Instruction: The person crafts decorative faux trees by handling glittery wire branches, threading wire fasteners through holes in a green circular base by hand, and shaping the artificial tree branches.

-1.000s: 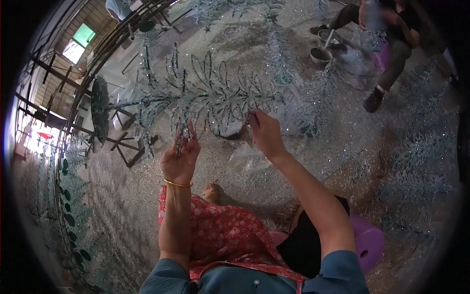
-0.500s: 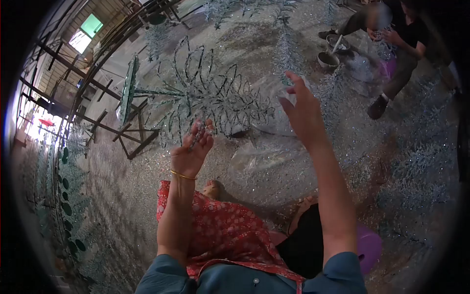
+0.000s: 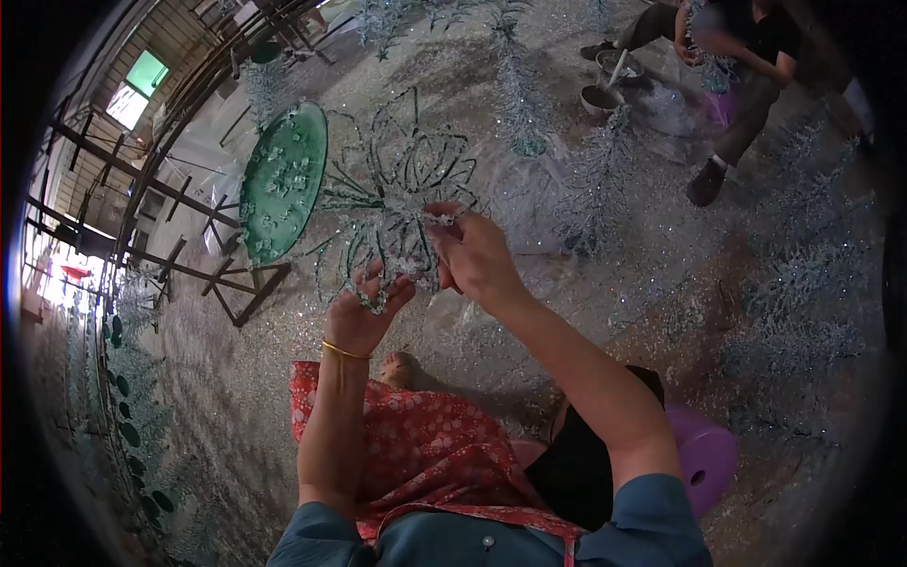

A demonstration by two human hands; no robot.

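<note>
A small artificial tree (image 3: pixel 383 202) with looped, glitter-flecked branches lies on its side in the air before me. Its round green base (image 3: pixel 310 156), strewn with clear flakes, faces partly my way at the left. My right hand (image 3: pixel 480 263) is closed on the tree's branches near the top end, thumb and fingers pinched together. Under the tree, my left hand (image 3: pixel 364 317) is palm up, with its fingers curled around a glittery branch tip. Some of the branches are hidden behind my hands.
Another person (image 3: pixel 756 57) sits at the upper right near a grey bowl (image 3: pixel 602 100). Frosted trees (image 3: pixel 520 90) stand on the flake-covered floor. Metal racks (image 3: pixel 213 274) line the left side. A purple stool (image 3: pixel 699 463) is beneath me.
My right hand has come down and left from open in the air and closed on the tree. The tree has turned, so its base now shows broad instead of edge-on.
</note>
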